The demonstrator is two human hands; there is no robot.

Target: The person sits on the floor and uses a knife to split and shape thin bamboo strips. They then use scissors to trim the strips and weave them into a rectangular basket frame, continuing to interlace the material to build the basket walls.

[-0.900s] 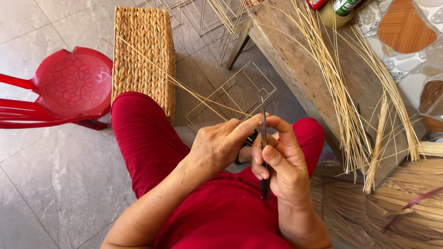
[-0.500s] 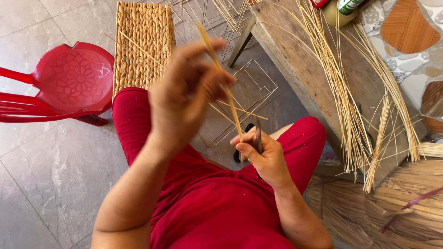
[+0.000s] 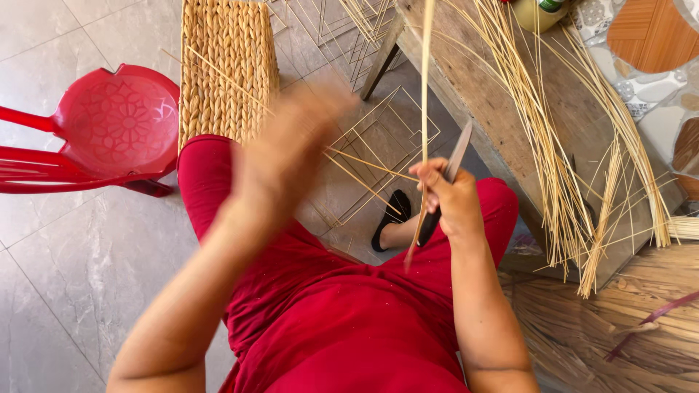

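Observation:
My right hand (image 3: 450, 198) is closed around a knife (image 3: 457, 154) with a dark handle, its blade pointing up and slightly right. The same hand pinches a long pale reed strip (image 3: 425, 87) against the knife. The strip stands nearly upright, from the top edge of the view down past my red-clothed lap (image 3: 342, 291). My left hand (image 3: 291, 142) is raised to the left of the strip and blurred by motion. Whether it holds anything does not show.
A red plastic chair (image 3: 116, 131) stands on the tiled floor at left, beside a woven straw mat (image 3: 226, 73). Wire frames (image 3: 378, 138) lie on the floor ahead. A wooden bench (image 3: 582, 138) at right carries a bundle of reed strips (image 3: 531, 124). My sandalled foot (image 3: 393, 215) is below.
My left hand had lifted the strip high in front of the camera; it has now swung down and left, blurred. The strip stands upright at my right hand, and the knife blade points upward.

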